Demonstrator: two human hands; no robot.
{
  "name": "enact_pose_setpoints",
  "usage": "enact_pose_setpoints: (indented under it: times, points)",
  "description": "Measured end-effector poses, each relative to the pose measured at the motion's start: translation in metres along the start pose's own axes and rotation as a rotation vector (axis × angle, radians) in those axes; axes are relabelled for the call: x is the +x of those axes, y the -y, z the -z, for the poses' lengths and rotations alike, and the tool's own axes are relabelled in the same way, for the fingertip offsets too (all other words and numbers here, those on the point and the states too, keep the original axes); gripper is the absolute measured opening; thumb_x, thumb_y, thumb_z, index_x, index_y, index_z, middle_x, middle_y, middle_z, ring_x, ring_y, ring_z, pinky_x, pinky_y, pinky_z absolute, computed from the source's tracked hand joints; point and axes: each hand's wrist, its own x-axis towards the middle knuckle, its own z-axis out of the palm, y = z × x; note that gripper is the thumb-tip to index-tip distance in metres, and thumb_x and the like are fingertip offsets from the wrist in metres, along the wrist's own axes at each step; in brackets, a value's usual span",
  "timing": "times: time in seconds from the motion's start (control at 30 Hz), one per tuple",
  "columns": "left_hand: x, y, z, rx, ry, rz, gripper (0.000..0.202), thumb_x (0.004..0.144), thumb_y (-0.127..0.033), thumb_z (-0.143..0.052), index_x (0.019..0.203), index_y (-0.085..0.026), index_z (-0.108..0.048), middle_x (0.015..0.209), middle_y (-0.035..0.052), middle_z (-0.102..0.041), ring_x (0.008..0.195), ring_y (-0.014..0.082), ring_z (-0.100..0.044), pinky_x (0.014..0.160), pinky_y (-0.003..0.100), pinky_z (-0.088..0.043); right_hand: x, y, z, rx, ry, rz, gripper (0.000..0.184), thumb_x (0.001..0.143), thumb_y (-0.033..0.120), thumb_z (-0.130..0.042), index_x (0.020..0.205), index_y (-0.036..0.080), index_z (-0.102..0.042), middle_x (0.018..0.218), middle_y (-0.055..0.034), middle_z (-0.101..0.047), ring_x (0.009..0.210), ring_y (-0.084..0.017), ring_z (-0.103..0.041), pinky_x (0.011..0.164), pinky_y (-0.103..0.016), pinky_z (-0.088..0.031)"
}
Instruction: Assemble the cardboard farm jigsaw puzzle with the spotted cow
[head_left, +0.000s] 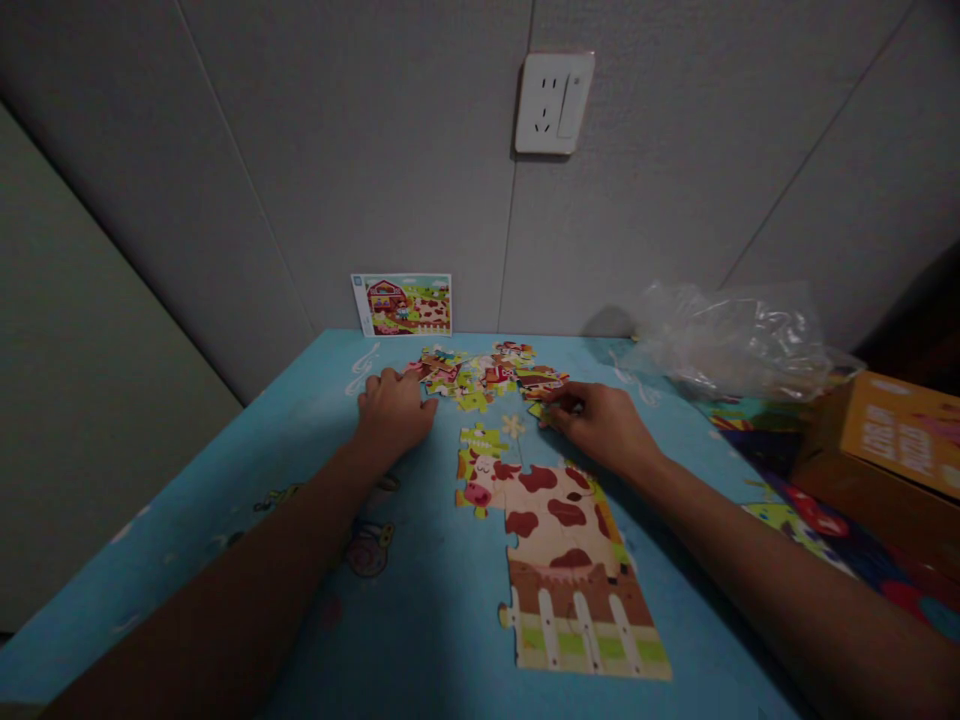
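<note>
A partly joined jigsaw of a spotted cow behind a white fence (562,545) lies on the blue table (420,620). Beyond it sits a heap of loose puzzle pieces (484,375). My left hand (391,412) rests palm down at the heap's left edge, its fingers curled and touching the pieces. My right hand (600,422) is at the heap's right side, fingers pinched on a small green and yellow puzzle piece (546,412) lying on the table.
A reference picture card (403,304) leans against the grey wall at the table's back edge. A crumpled clear plastic bag (731,340) lies at the back right. An orange cardboard box (892,440) stands at the right. A wall socket (553,103) is above.
</note>
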Motion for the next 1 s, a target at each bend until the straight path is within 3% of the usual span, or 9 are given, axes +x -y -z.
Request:
enact_pose_setpoints:
  times: [0.27, 0.5, 0.67, 0.77, 0.87, 1.0]
  points:
    - [0.004, -0.002, -0.003, -0.100, 0.009, -0.028, 0.046, 0.080, -0.043, -0.055, 0.122, -0.028, -0.064, 0.119, 0.0135, -0.058, 0.116, 0.0367, -0.050, 0.094, 0.050, -0.043, 0.003, -0.007, -0.005, -0.108, -0.002, -0.008, 0.022, 0.077, 0.022, -0.059, 0.092, 0.017, -0.074, 0.081, -0.0063, -0.070, 0.068, -0.017, -0.058, 0.063, -0.027, -0.038]
    - [0.012, 0.003, -0.009, -0.164, -0.024, -0.028, 0.037, 0.081, -0.040, -0.056, 0.111, -0.024, -0.070, 0.115, 0.0104, -0.065, 0.109, 0.0357, -0.055, 0.091, 0.047, -0.045, 0.003, -0.008, -0.006, -0.160, -0.038, -0.067, 0.024, 0.078, 0.030, -0.060, 0.094, 0.019, -0.075, 0.082, -0.0090, -0.066, 0.069, -0.019, -0.056, 0.062, -0.029, -0.036]
    - [0.014, 0.005, -0.012, -0.273, -0.057, -0.052, 0.030, 0.081, -0.030, -0.054, 0.103, -0.023, -0.073, 0.095, 0.0046, -0.073, 0.097, 0.0285, -0.061, 0.090, 0.041, -0.045, 0.006, -0.016, -0.009, -0.174, -0.057, -0.055, 0.027, 0.079, 0.034, -0.060, 0.095, 0.019, -0.075, 0.084, -0.0102, -0.064, 0.072, -0.020, -0.056, 0.066, -0.030, -0.039]
    - [0.012, 0.002, -0.012, -0.328, -0.105, -0.190, 0.022, 0.079, -0.025, -0.056, 0.091, -0.019, -0.074, 0.085, 0.0045, -0.073, 0.087, 0.0238, -0.064, 0.090, 0.037, -0.044, 0.007, -0.018, -0.009, -0.155, -0.057, -0.034, 0.023, 0.081, 0.032, -0.059, 0.093, 0.019, -0.075, 0.085, -0.0104, -0.063, 0.075, -0.020, -0.058, 0.071, -0.031, -0.041]
    - [0.006, -0.005, -0.011, -0.435, -0.143, -0.433, 0.016, 0.078, -0.021, -0.058, 0.083, -0.017, -0.073, 0.079, 0.0042, -0.071, 0.080, 0.0201, -0.064, 0.088, 0.035, -0.043, 0.008, -0.020, -0.009, -0.167, -0.056, -0.042, 0.021, 0.083, 0.030, -0.059, 0.092, 0.019, -0.074, 0.088, -0.0108, -0.064, 0.079, -0.021, -0.059, 0.074, -0.031, -0.042]
    - [-0.008, -0.013, -0.011, -0.547, -0.072, -0.777, 0.012, 0.079, -0.023, -0.065, 0.086, -0.017, -0.073, 0.084, 0.0053, -0.069, 0.085, 0.0192, -0.061, 0.088, 0.035, -0.044, 0.010, -0.022, -0.007, -0.240, -0.072, -0.117, 0.026, 0.084, 0.034, -0.058, 0.099, 0.016, -0.072, 0.095, -0.0132, -0.066, 0.084, -0.023, -0.061, 0.073, -0.031, -0.042]
